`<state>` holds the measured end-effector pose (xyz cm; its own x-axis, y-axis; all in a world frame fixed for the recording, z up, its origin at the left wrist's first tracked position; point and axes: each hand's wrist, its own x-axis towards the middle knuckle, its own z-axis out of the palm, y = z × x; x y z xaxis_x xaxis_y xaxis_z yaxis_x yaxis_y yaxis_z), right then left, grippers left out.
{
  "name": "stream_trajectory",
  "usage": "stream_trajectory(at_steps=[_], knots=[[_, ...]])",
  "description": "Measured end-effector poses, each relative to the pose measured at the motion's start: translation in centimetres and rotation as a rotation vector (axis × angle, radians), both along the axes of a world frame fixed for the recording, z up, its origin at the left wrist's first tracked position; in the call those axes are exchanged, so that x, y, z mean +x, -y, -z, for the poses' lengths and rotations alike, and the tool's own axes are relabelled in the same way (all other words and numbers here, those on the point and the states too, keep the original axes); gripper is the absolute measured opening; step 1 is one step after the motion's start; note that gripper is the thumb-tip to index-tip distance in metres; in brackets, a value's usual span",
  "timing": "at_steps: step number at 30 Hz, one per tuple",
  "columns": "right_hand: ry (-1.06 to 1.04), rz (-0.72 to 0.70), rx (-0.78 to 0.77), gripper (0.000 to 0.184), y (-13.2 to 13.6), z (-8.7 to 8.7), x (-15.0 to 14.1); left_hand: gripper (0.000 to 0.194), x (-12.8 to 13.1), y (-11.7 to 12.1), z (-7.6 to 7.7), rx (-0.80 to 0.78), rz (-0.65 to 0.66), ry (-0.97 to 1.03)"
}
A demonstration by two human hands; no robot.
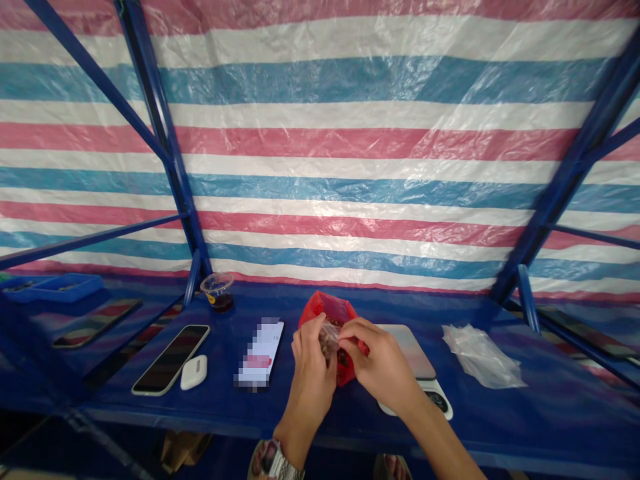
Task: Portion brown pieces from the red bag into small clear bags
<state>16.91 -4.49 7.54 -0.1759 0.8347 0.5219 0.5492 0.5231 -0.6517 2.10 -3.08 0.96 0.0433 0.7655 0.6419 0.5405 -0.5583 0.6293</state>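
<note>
Phone (pixel 170 360) at nine o'clock on the blue table (pixel 320 417), earbud case (pixel 194 372) just beside it?

Yes, plastic cup (pixel 218 292) at ten, blurred slip (pixel 259 353) nearer.

Hands?

Left hand (pixel 313 373) and right hand (pixel 380 363) together, clamped on a small clear bag (pixel 329 335) of brown pieces, against a red plastic bag (pixel 330 310).

Further right?

Digital scale (pixel 407 350) at three, clear plastic sheets (pixel 483 357) beyond.

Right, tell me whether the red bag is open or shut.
Open. The red bag gapes at the top, and the left hand and right hand hold a clear bag at its mouth.
</note>
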Motion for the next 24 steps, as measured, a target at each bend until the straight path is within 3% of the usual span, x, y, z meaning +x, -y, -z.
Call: stream_trajectory(at_steps=[5, 7, 11, 15, 19, 24], knots=[[-0.026, 0.279, -0.09, 0.022, -0.9, 1.2, 5.6, 0.103, 1.2, 0.6, 0.4, 0.019, 0.072, -0.09], [0.013, 0.346, -0.14, 0.025, -1.5, 2.3, 8.4, 0.105, 1.4, 0.8, 0.5, 0.012, 0.082, -0.108], [0.183, 0.475, -0.22, 0.027, -2.7, 5.3, 12.6, 0.092, 1.2, 1.0, 0.1, 0.008, 0.053, -0.122], [0.264, 0.555, -0.15, 0.029, -3.3, 7.4, 14.4, 0.073, 1.3, 1.2, -0.2, -0.053, 0.133, -0.207], [0.186, 0.558, -0.008, 0.035, -3.2, 7.5, 14.8, 0.04, 1.8, 0.9, 0.7, -0.139, 0.244, -0.39], [0.044, 0.676, 0.134, 0.037, -2.5, 6.5, 14.2, 0.038, 2.6, -0.8, 2.1, -0.085, 0.161, -0.485]])
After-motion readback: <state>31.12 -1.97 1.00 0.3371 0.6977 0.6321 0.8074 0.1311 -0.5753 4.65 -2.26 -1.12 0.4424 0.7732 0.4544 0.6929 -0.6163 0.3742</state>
